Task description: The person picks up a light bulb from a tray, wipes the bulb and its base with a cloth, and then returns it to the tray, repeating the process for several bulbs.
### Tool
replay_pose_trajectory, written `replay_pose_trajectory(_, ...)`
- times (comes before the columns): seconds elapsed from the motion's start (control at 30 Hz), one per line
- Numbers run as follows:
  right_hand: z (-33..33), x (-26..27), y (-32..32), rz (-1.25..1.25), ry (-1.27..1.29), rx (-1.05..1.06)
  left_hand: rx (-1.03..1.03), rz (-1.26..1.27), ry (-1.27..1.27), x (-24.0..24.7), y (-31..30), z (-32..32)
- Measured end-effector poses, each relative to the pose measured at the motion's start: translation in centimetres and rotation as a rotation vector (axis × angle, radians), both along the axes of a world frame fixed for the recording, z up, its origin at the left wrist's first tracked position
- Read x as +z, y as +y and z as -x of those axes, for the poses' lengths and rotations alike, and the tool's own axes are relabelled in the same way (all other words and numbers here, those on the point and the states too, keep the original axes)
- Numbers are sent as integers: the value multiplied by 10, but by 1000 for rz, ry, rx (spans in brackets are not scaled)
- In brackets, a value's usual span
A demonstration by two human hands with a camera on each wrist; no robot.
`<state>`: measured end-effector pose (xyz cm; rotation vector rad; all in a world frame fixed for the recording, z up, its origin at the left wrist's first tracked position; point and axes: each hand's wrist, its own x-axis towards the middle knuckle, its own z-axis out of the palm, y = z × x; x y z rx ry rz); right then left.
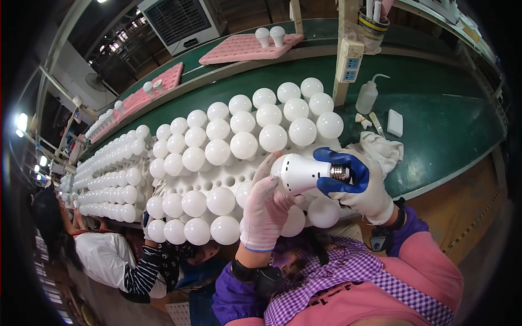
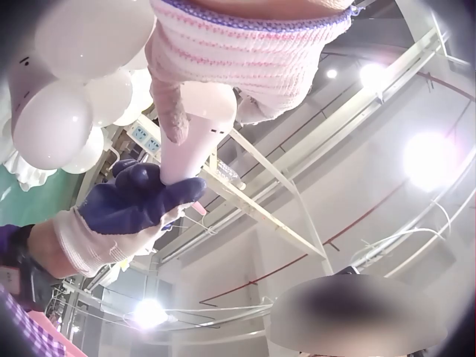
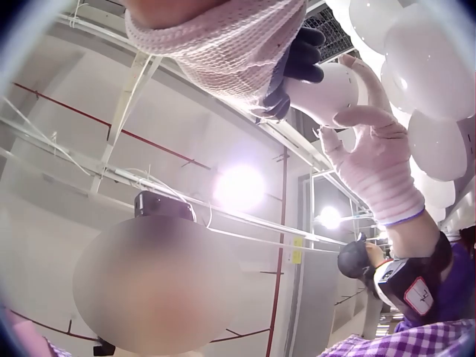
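A white bulb (image 1: 298,174) with a metal screw base lies tilted between both hands above the rows of bulbs. The left hand (image 1: 265,209), in a white and pink knit glove, grips its round end. The right hand (image 1: 359,185), in a white glove with blue coated fingers, curls round the screw-base end. In the left wrist view the bulb body (image 2: 186,145) spans from the left hand (image 2: 230,63) to the blue fingers of the right hand (image 2: 123,212). In the right wrist view the left hand's fingers wrap the bulb's dome (image 3: 327,93).
Round white bulbs (image 1: 243,145) stand in rows in a white holed tray (image 1: 217,179). On the green table (image 1: 435,119) are a squeeze bottle (image 1: 367,96), a white block (image 1: 395,123) and a cloth (image 1: 380,151). Pink trays (image 1: 239,48) lie behind. Another person (image 1: 103,252) sits at the left.
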<state>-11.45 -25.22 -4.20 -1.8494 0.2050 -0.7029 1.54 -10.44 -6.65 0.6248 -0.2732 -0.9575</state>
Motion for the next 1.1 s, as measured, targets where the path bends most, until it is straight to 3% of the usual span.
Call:
replay_pose_trajectory(0.23, 0, 5, 3, -28, 4, -7, -12, -52, -108, 0, 1, 0)
replay_pose_trajectory(0.3, -1, -6, 1, -314, 9, 22, 14, -144, -262, 9, 0, 8)
replay_pose_trajectory(0.33, 0, -10, -4, -244, -75, 55, 40, -225, -381, 7, 2, 11)
replay_pose_trajectory(0.37, 6, 4, -1, -376, 47, 69, 70, -338, -489, 6, 2, 15)
replay_pose_trajectory(0.43, 1, -20, -19, 103, -99, 82, 62, -420, -561, 14, 1, 18)
replay_pose_trajectory(0.47, 6, -24, -27, 87, -88, 148, 34, -412, -565, 12, 0, 19)
replay_pose_trajectory(0.5, 21, -16, -34, -435, 83, 303, 73, -411, -559, 10, 0, 19)
replay_pose_trajectory(0.57, 28, -17, -62, -388, -139, 53, 104, -405, -552, 7, -1, 21)
replay_pose_trajectory(0.63, 27, -40, -116, -404, -137, -280, 187, -413, -579, 7, -2, 23)
replay_pose_trajectory(0.7, 27, -64, -162, 348, 142, -745, 186, -402, -590, 8, -3, 23)
replay_pose_trajectory(0.73, 25, -79, -183, 353, 139, -750, 182, -409, -611, 7, -3, 22)
replay_pose_trajectory(0.8, 19, -109, -216, 434, 440, -626, 180, -416, -633, 6, -3, 21)
replay_pose_trajectory(0.83, 14, -114, -221, 434, 440, -628, 162, -435, -650, 6, -3, 21)
replay_pose_trajectory(0.93, -8, -134, -233, 716, 699, -643, 153, -457, -686, 0, -2, 21)
replay_pose_trajectory(1.1, -23, -151, -228, 847, 782, -683, 102, -527, -636, 5, 1, 18)
